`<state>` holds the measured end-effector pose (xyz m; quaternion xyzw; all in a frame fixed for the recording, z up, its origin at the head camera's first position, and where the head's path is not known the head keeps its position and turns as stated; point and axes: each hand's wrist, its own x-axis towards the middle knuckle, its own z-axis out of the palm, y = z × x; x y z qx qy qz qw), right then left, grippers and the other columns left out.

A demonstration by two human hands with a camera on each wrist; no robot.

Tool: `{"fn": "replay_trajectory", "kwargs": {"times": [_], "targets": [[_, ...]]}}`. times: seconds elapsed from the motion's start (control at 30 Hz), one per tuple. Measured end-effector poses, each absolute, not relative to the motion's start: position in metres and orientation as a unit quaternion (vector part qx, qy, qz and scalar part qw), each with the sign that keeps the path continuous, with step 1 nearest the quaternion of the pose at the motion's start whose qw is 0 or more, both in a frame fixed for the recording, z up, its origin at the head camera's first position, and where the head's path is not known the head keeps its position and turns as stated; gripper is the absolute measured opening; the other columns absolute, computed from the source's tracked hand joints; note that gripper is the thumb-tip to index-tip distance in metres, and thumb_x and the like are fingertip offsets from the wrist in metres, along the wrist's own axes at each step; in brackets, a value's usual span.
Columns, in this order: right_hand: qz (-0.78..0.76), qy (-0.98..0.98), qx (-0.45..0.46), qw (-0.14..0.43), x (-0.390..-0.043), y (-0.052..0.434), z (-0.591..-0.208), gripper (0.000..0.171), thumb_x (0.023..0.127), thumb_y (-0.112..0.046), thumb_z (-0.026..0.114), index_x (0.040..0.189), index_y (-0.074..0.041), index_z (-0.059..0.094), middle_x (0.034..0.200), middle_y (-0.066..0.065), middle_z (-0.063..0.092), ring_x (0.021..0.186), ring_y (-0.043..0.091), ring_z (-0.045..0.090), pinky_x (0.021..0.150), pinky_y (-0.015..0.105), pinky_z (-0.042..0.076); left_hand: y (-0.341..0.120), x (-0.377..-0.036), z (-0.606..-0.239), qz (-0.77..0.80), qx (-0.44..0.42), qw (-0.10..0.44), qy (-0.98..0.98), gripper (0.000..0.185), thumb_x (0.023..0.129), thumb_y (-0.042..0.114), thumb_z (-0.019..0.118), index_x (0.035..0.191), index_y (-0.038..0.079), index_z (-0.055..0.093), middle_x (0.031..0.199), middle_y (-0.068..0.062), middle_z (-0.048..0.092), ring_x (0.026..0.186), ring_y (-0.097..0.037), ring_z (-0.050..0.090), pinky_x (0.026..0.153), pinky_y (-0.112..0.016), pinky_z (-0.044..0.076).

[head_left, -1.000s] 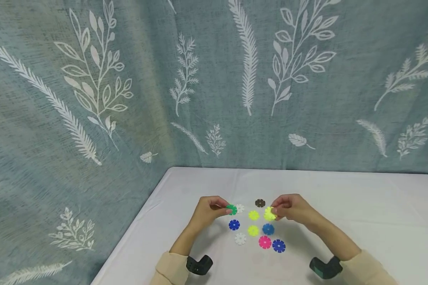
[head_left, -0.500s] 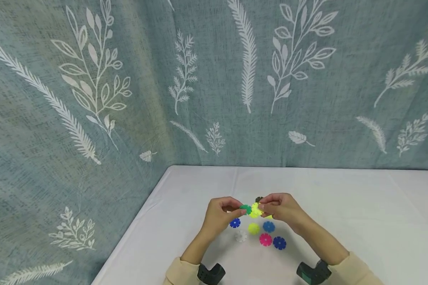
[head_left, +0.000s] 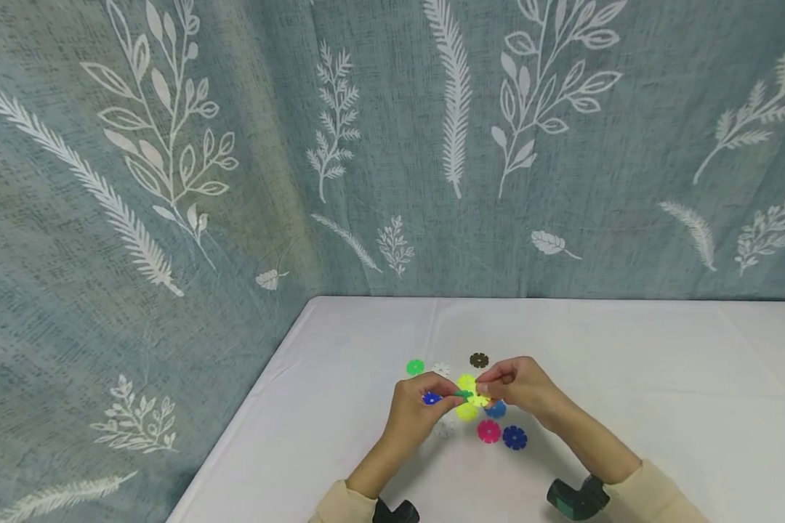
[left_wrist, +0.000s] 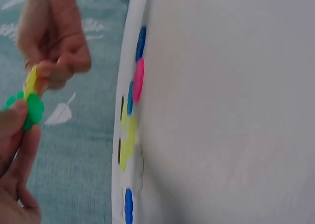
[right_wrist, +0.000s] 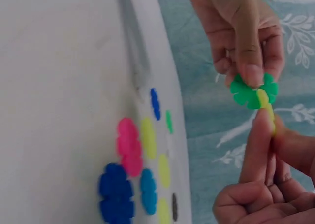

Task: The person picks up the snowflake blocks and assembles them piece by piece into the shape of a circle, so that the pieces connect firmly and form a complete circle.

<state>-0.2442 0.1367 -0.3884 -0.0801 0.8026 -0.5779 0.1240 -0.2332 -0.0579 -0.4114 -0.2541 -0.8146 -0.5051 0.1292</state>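
Observation:
My left hand (head_left: 419, 407) pinches a green notched disc (right_wrist: 241, 93) between thumb and fingers. A yellow notched disc (left_wrist: 30, 81) is pinched by the fingertips of my right hand (head_left: 522, 388). Both discs are held above the table, and in the wrist views they meet edge to edge, the yellow one turned crosswise to the green. The yellow edge sits at a notch of the green disc; how deep it goes I cannot tell. Fingers cover part of each disc.
Loose notched discs lie flat on the white table (head_left: 628, 392) below the hands: brown (head_left: 479, 360), light green (head_left: 415, 367), pink (head_left: 489, 431), dark blue (head_left: 514, 437), lighter blue (head_left: 495, 410), plus yellow and white ones. A patterned curtain (head_left: 392, 145) hangs behind the table.
My hands have come together from either side, the left moving right and the right moving left. The green and yellow discs, apart a second ago, now meet. The green one has turned edge-on.

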Motion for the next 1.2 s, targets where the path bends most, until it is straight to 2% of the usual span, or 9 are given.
{"fn": "replay_trajectory", "kwargs": {"times": [0.2,0.4,0.53,0.6,0.73,0.9,1.07,1.2], "targets": [[-0.594,0.790,-0.082,0.126,-0.245,0.138,-0.393,0.029,0.082,-0.024,0.068,0.094,0.003,0.065,0.070,0.000,0.068,0.071,0.019,0.064,0.067,0.031,0.047,-0.058,-0.237,-0.414,-0.502,-0.293,0.099,-0.807,0.043,0.069,0.013,0.077,0.108,0.001,0.066,0.080,-0.009,0.065,0.074,-0.014,0.059,0.071,-0.027,0.051],[-0.602,0.781,-0.105,0.131,-0.243,0.138,-0.392,0.032,0.085,-0.024,0.065,0.096,0.005,0.063,0.073,0.003,0.069,0.070,0.016,0.064,0.065,0.030,0.048,-0.056,-0.236,-0.415,-0.504,-0.309,0.087,-0.802,0.035,0.072,0.016,0.076,0.104,0.004,0.069,0.078,-0.006,0.062,0.073,-0.003,0.051,0.069,-0.026,0.049],[-0.557,0.810,-0.139,0.120,-0.241,0.151,-0.392,0.034,0.086,-0.026,0.063,0.102,0.004,0.064,0.083,0.009,0.070,0.073,0.015,0.063,0.069,0.030,0.050,-0.058,-0.236,-0.414,-0.510,-0.298,0.092,-0.802,0.035,0.074,0.017,0.075,0.105,0.004,0.068,0.080,-0.006,0.061,0.074,-0.004,0.051,0.070,-0.030,0.050],[-0.511,0.837,-0.154,0.122,-0.239,0.162,-0.396,0.030,0.084,-0.022,0.066,0.102,0.002,0.067,0.082,0.010,0.068,0.071,0.016,0.061,0.066,0.030,0.049,-0.061,-0.237,-0.414,-0.513,-0.276,0.090,-0.808,0.035,0.074,0.017,0.075,0.106,0.005,0.068,0.081,-0.006,0.061,0.074,-0.004,0.051,0.071,-0.030,0.049],[-0.426,0.878,-0.177,0.131,-0.234,0.181,-0.408,0.024,0.074,-0.014,0.074,0.096,-0.005,0.072,0.077,0.001,0.061,0.068,0.012,0.049,0.057,0.024,0.043,-0.066,-0.240,-0.418,-0.518,-0.211,0.086,-0.824,0.035,0.074,0.018,0.076,0.106,0.007,0.068,0.082,-0.005,0.062,0.077,-0.004,0.052,0.072,-0.032,0.042],[-0.408,0.877,-0.225,0.120,-0.236,0.190,-0.422,0.029,0.070,-0.015,0.076,0.098,-0.008,0.073,0.077,-0.001,0.056,0.069,0.009,0.043,0.059,0.021,0.038,-0.069,-0.242,-0.421,-0.544,-0.172,0.084,-0.817,0.033,0.074,0.017,0.075,0.105,0.008,0.069,0.085,-0.006,0.063,0.082,-0.009,0.055,0.073,-0.030,0.035],[-0.384,0.882,-0.256,0.096,-0.237,0.189,-0.428,0.027,0.067,-0.017,0.078,0.093,-0.013,0.074,0.078,-0.004,0.054,0.072,0.006,0.044,0.062,0.020,0.038,-0.066,-0.239,-0.421,-0.556,-0.164,0.078,-0.811,0.032,0.074,0.013,0.076,0.105,0.008,0.069,0.086,-0.006,0.064,0.082,-0.006,0.053,0.073,-0.030,0.035],[-0.374,0.890,-0.250,0.080,-0.235,0.187,-0.429,0.021,0.066,-0.014,0.078,0.084,-0.014,0.067,0.080,-0.007,0.057,0.075,0.006,0.048,0.066,0.020,0.042,-0.059,-0.230,-0.411,-0.552,-0.165,0.073,-0.814,0.031,0.074,0.008,0.075,0.104,0.005,0.069,0.085,-0.009,0.063,0.080,-0.002,0.051,0.075,-0.034,0.036]]}}
